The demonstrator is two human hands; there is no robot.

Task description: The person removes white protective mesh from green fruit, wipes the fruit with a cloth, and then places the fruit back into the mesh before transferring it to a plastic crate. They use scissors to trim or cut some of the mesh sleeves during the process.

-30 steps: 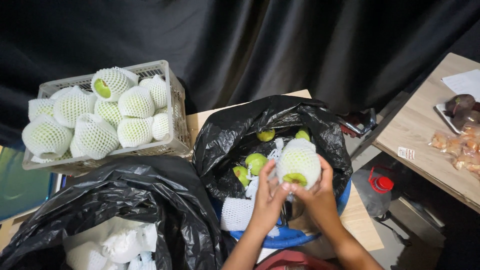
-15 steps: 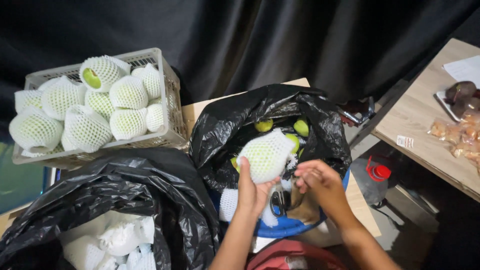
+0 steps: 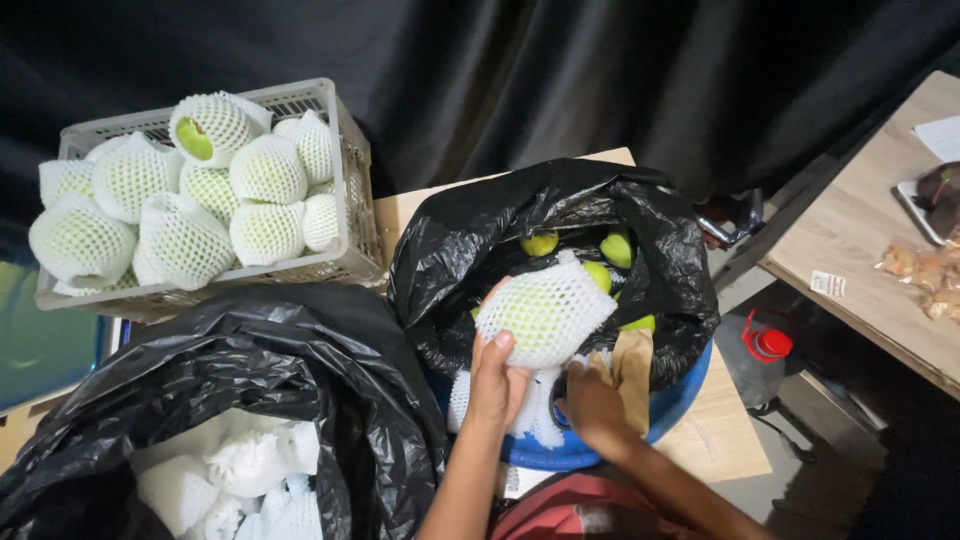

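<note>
Since a moment ago the right hand [image 3: 592,405] has dropped off the netted fruit and gone low toward the bin rim, leaving the left hand [image 3: 497,382] alone with the load. That left grip is closed on a green fruit in white foam netting [image 3: 545,312], thumb up the near side, fingers round its back; the mesh sleeve is soft, diamond-patterned and rounded, with a loose frilled end. It is held just above the mouth of the middle bag. The right hand lies beside a brown paper piece [image 3: 632,365], fingers curled downward; whether its grip is wide or narrow cannot be told.

Nearest the camera on the left, a large crinkled black plastic bag [image 3: 280,380] gapes open, holding a heap of empty white foam sleeves [image 3: 235,480]. Under the hands sits a round blue bin [image 3: 585,450], lined with a second glossy black bag [image 3: 480,250] in which bare green fruits [image 3: 615,248] lie, smooth and rounded. The bin stands on a pale wooden tabletop [image 3: 715,440].

Farther back on the left, a grey plastic lattice crate [image 3: 345,180] is piled with netted fruits [image 3: 180,235], one showing green at its open end. Off to the right stands a clear bottle with a red cap [image 3: 765,345], and beyond it a second wooden tabletop [image 3: 870,250]. Black folded cloth [image 3: 500,70] hangs behind everything.
</note>
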